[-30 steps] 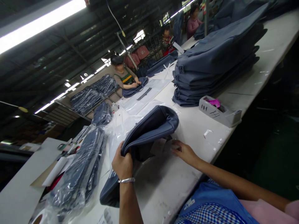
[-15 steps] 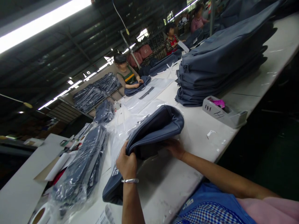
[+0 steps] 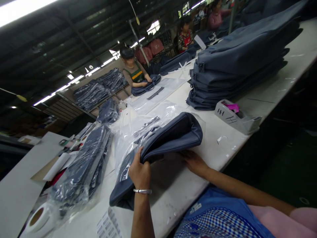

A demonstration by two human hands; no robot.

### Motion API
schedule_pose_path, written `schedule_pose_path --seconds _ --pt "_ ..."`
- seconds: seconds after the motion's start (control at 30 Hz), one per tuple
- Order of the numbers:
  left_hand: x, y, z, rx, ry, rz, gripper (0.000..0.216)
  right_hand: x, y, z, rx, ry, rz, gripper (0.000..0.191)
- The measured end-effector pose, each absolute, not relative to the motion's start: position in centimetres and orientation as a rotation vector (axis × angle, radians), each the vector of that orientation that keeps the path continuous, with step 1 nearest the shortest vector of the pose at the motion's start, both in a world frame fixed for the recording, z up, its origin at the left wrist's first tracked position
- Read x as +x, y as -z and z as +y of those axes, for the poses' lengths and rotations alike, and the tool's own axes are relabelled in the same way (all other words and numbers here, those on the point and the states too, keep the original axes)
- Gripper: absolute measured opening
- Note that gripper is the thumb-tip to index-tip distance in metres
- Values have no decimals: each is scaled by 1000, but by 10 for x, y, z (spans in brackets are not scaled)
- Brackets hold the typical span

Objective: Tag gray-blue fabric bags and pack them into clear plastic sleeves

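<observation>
A folded blue-grey bag [image 3: 170,137] lies bent over on the white table [image 3: 210,155] in front of me. My left hand [image 3: 139,171], with a silver bracelet, is closed on the bag's upper edge and holds the fold. My right hand [image 3: 192,160] reaches under the folded top layer; its fingertips are hidden by the fabric. A clear plastic sleeve [image 3: 138,132] lies against the far side of the bag.
A tall stack of the same bags [image 3: 237,66] stands at the back right, a grey tape dispenser [image 3: 236,117] before it. Bagged pieces in plastic [image 3: 84,168] and a tape roll [image 3: 37,216] lie left. Other people work farther along the table.
The bag's fold has closed down flatter and shifted right. My right hand slid from the open table in under the folded layer. My left hand kept its hold.
</observation>
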State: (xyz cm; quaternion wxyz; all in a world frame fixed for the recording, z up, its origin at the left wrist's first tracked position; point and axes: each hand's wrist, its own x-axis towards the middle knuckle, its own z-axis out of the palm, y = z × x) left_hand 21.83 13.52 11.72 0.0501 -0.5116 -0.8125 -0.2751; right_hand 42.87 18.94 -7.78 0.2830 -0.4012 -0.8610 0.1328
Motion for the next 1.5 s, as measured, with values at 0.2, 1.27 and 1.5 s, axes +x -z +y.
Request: schedule_pose_path --seconds 0.2,1.27,1.5 --pt "217 -118 137 -1613 853 -2451 60 423 77 205 -1101 -361 -2315 47" --pt "209 -122 153 -1606 1013 -2396 49 448 86 201 -749 -224 -2436 31" --pt "203 -123 161 -1622 964 -2382 48 433 83 178 -657 -522 -2294 31"
